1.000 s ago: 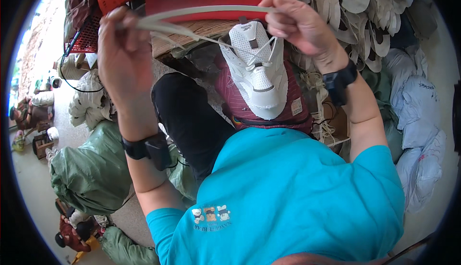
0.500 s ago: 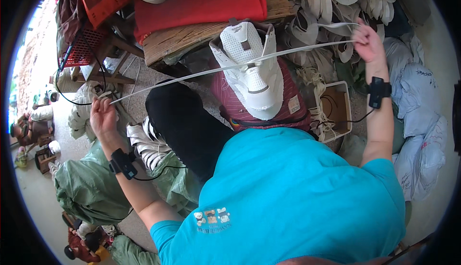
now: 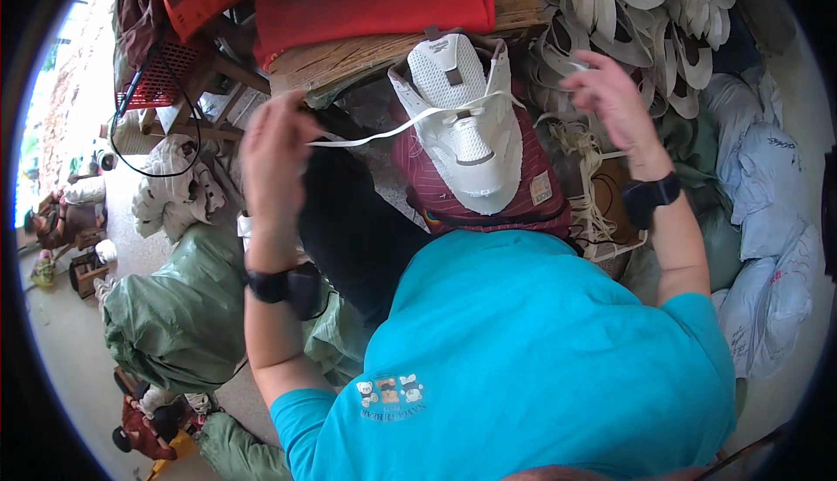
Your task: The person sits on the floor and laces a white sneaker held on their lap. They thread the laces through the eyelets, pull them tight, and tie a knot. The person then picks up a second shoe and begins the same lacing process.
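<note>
A white shoe upper (image 3: 475,145) with mesh panels sits toe toward me over a maroon striped cloth (image 3: 545,163) on my lap. A flat white lace (image 3: 379,138) is threaded through it near the tongue. Its left length runs slack to my left hand (image 3: 277,154), raised above my dark trouser leg; motion smears the fingers, so their grip is unclear. The right length curls short beside the upper. My right hand (image 3: 610,102) hovers to the right of the upper, fingers apart, near the hanging pale shoe parts.
Ahead stands a wooden bench (image 3: 349,54) with a red cloth (image 3: 392,1). Pale shoe parts (image 3: 636,10) hang at the upper right. A box of white laces (image 3: 606,202) is right of my lap. White sacks (image 3: 767,184) line the right; a green sack (image 3: 179,315) lies left.
Both hands have moved inward from a wide spread. The lace, stretched taut across the upper before, now sags, and its right length has dropped away from my right hand.
</note>
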Demonstrator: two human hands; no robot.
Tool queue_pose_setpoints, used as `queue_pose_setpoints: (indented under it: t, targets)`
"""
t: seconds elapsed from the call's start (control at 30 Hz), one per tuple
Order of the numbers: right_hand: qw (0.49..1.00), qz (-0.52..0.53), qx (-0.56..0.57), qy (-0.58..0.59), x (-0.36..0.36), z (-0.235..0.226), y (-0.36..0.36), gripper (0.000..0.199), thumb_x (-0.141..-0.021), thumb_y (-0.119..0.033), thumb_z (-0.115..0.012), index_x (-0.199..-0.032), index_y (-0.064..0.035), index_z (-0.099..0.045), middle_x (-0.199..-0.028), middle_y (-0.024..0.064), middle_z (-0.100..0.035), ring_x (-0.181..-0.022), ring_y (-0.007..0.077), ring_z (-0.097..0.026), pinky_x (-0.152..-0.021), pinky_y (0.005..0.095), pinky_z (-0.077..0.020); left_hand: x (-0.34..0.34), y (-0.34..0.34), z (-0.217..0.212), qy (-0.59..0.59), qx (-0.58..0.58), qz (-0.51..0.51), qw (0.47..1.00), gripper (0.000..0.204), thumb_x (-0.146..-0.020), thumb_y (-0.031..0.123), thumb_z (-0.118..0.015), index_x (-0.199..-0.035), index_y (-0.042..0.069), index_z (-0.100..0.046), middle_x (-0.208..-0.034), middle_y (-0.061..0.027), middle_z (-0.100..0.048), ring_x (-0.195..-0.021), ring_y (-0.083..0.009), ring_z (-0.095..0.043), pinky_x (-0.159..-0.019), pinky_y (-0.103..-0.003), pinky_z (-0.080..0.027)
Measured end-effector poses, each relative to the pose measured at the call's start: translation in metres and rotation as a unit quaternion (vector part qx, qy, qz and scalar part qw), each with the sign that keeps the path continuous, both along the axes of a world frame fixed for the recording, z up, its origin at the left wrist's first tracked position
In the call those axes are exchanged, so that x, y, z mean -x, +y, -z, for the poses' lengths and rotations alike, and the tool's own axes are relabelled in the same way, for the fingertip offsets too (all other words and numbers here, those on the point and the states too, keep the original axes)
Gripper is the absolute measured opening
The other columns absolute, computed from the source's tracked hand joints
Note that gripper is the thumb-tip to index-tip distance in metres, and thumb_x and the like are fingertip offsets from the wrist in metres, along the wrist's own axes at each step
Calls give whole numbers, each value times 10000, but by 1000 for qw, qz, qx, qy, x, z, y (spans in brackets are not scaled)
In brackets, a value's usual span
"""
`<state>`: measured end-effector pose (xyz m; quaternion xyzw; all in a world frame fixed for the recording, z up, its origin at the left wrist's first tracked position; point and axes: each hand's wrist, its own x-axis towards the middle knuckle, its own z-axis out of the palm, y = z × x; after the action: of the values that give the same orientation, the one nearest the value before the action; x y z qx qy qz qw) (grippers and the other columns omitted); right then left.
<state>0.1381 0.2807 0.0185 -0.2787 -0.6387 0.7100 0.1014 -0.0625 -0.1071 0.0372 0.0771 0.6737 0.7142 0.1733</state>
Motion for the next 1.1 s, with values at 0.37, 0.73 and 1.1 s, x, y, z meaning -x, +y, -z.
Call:
queue_pose_setpoints:
  t: [0.37,0.73,1.1]
  targets:
    - [967,-225,-119,5,30,12,-81,176,-1040,-211,-548,-1001,-42,-578,-806,-66,-516,-711,9,-461,-642,183,-398,-71,71,49,-73,36,174,981,253,-1050,227,-539,-1036,8,-664,-729,15,-601,-593,-36,-475,-544,-193,-374]
    - [950,-266,-160,5,31,0,-74,285,-1021,-235,-535,-858,-32,-649,-837,-33,-620,-828,49,-531,-772,230,-420,-73,79,43,-98,36,138,985,263,-1009,249,-611,-898,23,-688,-613,65,-492,-539,-24,-397,-516,-203,-311]
    - [906,-257,-331,-57,50,-13,-75,256,-882,-187,-575,-676,-37,-597,-609,35,-529,-626,115,-513,-619,297,-417,-60,85,44,534,278,101,792,90,-875,148,-677,-861,60,-662,-650,-123,-571,-598,-306,-592,-553,-398,-449]
